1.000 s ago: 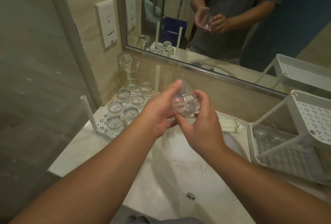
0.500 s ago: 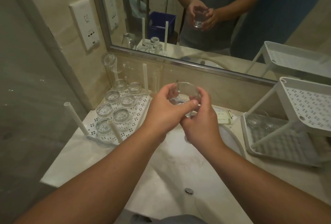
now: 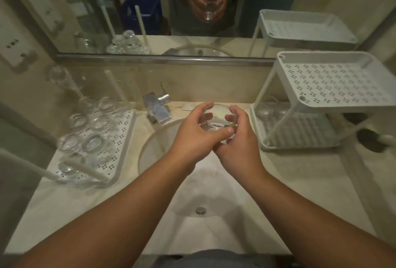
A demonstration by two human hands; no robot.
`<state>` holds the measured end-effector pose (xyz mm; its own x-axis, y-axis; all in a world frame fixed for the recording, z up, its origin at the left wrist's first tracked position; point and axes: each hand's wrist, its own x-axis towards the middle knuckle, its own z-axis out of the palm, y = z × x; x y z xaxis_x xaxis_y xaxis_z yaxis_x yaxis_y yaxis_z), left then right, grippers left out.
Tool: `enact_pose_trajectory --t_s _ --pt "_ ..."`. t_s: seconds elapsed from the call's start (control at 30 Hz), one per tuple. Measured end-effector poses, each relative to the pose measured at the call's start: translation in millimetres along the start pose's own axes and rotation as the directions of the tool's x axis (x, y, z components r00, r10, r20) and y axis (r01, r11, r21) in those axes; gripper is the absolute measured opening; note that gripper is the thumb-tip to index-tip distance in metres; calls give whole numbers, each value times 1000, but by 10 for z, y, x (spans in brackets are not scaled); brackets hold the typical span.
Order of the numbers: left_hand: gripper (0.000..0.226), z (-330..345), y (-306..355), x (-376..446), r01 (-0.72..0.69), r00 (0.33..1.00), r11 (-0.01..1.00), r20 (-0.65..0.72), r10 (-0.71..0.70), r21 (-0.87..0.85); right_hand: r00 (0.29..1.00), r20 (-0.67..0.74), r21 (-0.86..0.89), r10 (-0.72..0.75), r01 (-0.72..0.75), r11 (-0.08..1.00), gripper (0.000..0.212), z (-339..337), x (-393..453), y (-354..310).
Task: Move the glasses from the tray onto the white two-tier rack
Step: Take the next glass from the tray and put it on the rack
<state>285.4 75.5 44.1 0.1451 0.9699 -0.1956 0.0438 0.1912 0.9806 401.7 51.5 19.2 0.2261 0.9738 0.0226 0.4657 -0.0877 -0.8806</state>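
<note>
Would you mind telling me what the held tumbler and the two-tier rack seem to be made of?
Small clear tumbler: apparently glass, smooth and glossy; the fingers show through it. White two-tier rack: probably moulded plastic, matte, with perforated shelves and thin legs.

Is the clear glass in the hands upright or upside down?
Upright: the clear drinking glass shows its open rim on top, gripped by the left hand and right hand.

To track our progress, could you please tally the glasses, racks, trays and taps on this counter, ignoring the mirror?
standing glasses on the tray: 7
capping glass on a tray post: 1
held glass, gripped by left hand and right hand: 1
lower-tier glass in the rack: 1 discernible, blurred
rack: 1
tray: 1
tap: 1
Total: 13
</note>
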Motion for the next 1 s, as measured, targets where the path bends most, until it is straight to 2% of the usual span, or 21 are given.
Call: enact_pose_trajectory --t_s 0.37,0.53,0.7,0.83,1.0 --pt "74 1179 -213 229 76 981 993 174 -90 87 988 -110 -8 110 -111 994 84 -938 57 768" --pt "73 1650 -387 335 108 962 982 232 -143 157 978 -112 -12 174 -177 984 88 -1279 105 1150" --pt "79 2044 -536 481 90 956 958 244 -160 274 968 -115 6 221 -222 975 85 -1519 198 1505" --pt "84 2332 -602 624 33 967 919 220 -129 393 971 -136 -30 199 -204 978 80 -1656 365 1828" --pt "98 2607 -662 813 32 963 878 219 -155 478 967 -165 -69 194 -207 976 85 -1738 590 2159"
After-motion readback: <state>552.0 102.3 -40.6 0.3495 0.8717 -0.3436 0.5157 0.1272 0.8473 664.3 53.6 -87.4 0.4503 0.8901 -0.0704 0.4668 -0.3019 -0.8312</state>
